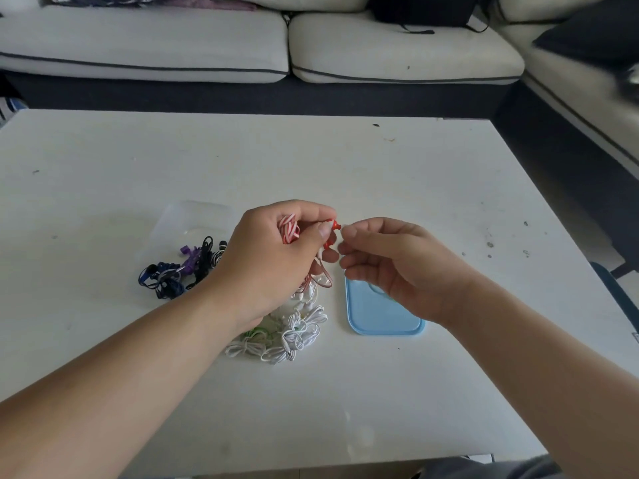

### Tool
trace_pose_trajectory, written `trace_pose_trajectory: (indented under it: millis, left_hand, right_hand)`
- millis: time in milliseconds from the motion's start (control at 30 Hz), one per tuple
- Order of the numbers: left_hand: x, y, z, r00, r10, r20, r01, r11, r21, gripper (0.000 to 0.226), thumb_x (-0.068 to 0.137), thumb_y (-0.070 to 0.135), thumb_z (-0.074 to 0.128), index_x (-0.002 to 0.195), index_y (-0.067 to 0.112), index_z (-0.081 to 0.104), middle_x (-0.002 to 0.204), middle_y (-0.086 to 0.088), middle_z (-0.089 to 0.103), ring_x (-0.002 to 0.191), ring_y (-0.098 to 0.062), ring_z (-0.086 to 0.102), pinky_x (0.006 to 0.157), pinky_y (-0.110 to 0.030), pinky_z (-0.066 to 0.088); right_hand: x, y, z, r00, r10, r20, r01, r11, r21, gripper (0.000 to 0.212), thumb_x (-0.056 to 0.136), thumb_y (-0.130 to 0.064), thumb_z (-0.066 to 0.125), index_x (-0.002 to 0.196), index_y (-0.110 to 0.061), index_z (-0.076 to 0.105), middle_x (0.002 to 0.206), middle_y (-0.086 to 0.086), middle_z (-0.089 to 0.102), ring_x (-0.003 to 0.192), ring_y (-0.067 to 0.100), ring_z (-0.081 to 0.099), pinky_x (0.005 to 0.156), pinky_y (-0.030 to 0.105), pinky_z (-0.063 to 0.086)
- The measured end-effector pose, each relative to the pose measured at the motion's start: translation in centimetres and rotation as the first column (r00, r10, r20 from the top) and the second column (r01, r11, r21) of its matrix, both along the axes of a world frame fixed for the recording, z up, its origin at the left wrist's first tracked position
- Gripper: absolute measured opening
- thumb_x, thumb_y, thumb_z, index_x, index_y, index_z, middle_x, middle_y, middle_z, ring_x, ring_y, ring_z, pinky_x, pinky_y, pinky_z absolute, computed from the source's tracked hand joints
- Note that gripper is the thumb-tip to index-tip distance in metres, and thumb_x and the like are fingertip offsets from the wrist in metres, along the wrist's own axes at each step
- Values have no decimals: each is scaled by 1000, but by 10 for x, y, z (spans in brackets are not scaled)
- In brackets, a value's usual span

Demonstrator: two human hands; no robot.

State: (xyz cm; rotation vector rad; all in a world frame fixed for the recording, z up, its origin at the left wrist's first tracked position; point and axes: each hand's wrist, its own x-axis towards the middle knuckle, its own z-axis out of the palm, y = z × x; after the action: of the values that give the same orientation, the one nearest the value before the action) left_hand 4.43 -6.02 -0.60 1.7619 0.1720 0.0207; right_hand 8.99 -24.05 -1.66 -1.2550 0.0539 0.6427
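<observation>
My left hand (276, 250) grips a coiled red-and-white earphone cable (288, 229) above the table, thumb and fingers curled round the bundle. A red earbud (333, 225) sticks out past the thumb. My right hand (383, 261) meets it from the right, its curled fingertips pinching at the earbud's tip. A loop of the red cable (325, 276) hangs below the hands.
A pile of white earphone cables (294, 335) lies under my left wrist, some with green. Dark blue, purple and black earphones (183, 267) lie to the left, next to a clear plastic container (193, 219). A light blue lid (377, 316) rests on the white table (345, 160). Sofas stand behind.
</observation>
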Motion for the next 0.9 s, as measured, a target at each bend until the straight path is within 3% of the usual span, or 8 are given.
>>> trace_pose_trajectory:
  millis: [200, 600, 900]
  left_hand:
    - [-1, 1, 2, 999, -34, 22, 33, 999, 11, 15, 97, 12, 69, 104, 23, 76, 77, -1, 77, 57, -14, 70, 55, -25, 56]
    - [-2, 4, 1, 996, -68, 58, 65, 997, 52, 20, 97, 10, 69, 115, 18, 76, 81, 7, 76, 62, -7, 72, 55, -19, 54]
    - [-3, 3, 1, 995, -72, 71, 67, 994, 81, 16, 99, 10, 67, 107, 18, 77, 75, 8, 76, 56, -4, 69, 54, -17, 52]
  right_hand:
    - [-1, 1, 0, 1000, 22, 14, -22, 999, 39, 15, 81, -15, 75, 90, -4, 70, 81, 11, 70, 69, 20, 67, 61, 26, 57]
    - [0, 3, -2, 998, 5, 66, -12, 995, 104, 11, 80, -11, 70, 87, -1, 69, 78, 14, 70, 73, 24, 69, 64, 24, 58]
    - [1, 3, -4, 991, 13, 131, -23, 996, 81, 12, 81, -8, 70, 88, 2, 69, 77, 15, 67, 72, 23, 67, 64, 24, 58]
